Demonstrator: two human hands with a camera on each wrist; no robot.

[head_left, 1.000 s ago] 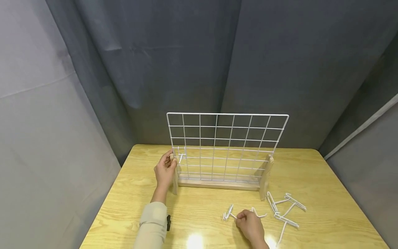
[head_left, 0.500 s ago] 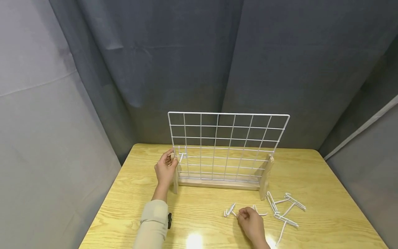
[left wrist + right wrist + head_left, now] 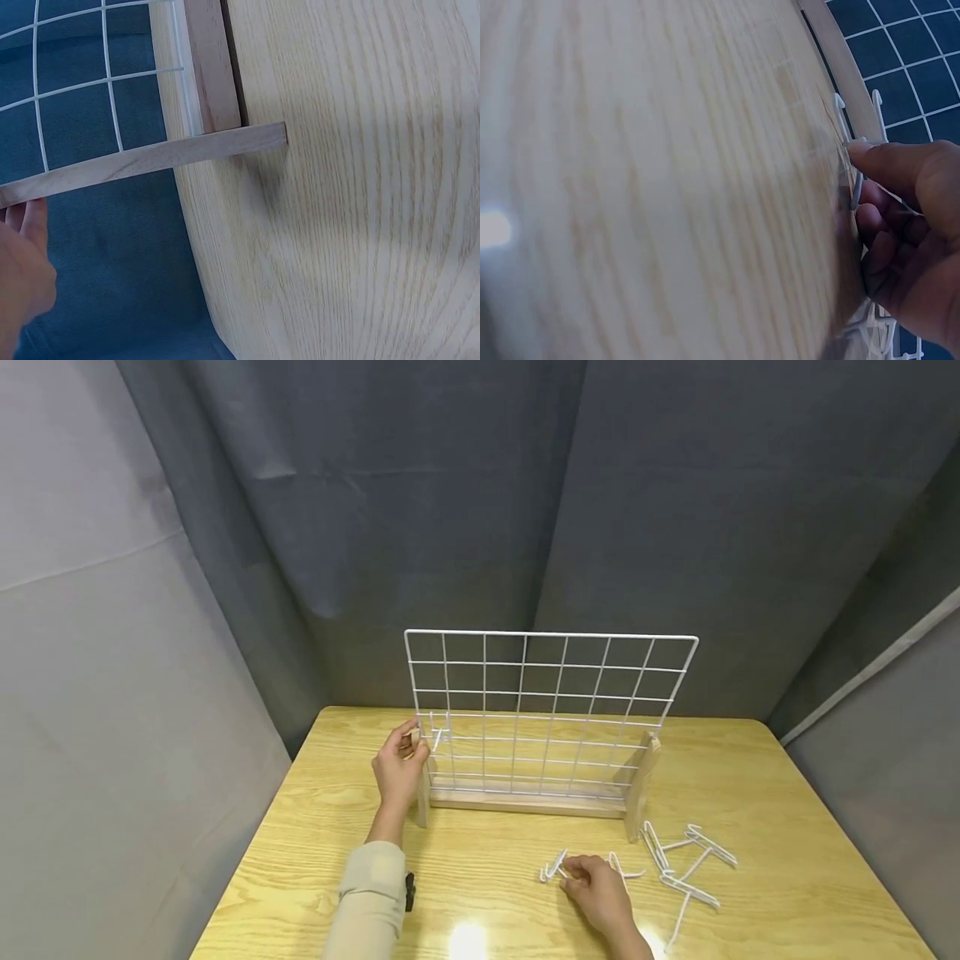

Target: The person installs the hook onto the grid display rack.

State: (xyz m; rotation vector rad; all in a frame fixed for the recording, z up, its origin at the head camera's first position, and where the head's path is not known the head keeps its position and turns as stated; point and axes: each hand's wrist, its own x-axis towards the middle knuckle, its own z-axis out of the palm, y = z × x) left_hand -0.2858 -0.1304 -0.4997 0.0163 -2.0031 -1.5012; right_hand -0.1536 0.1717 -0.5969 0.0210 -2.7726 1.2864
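Observation:
A white wire grid panel [image 3: 519, 717] stands upright in a wooden stand [image 3: 527, 806]. My left hand [image 3: 397, 770] grips the top of the stand's left upright [image 3: 154, 156], its fingers [image 3: 35, 225] seen against the wood in the left wrist view. Close beside that hand, a white wire hook [image 3: 439, 733] hangs on the grid. Low in front of the stand, my right hand [image 3: 602, 897] pinches another white wire hook [image 3: 553, 866] between thumb and fingers. In the right wrist view this hook's curled ends [image 3: 839, 101] stick out past the thumb; the hand hides part of it.
Several more white wire hooks lie right of my right hand, including one hook [image 3: 628, 873] close behind it and a hook [image 3: 690, 891] farther right. Yellow wood-grain table [image 3: 300, 860] lies all round the stand. A dark curtain [image 3: 450, 527] hangs behind.
My right hand has shifted slightly left and its fingers now hold the hook closer to its curled end. The left hand keeps its place on the upright.

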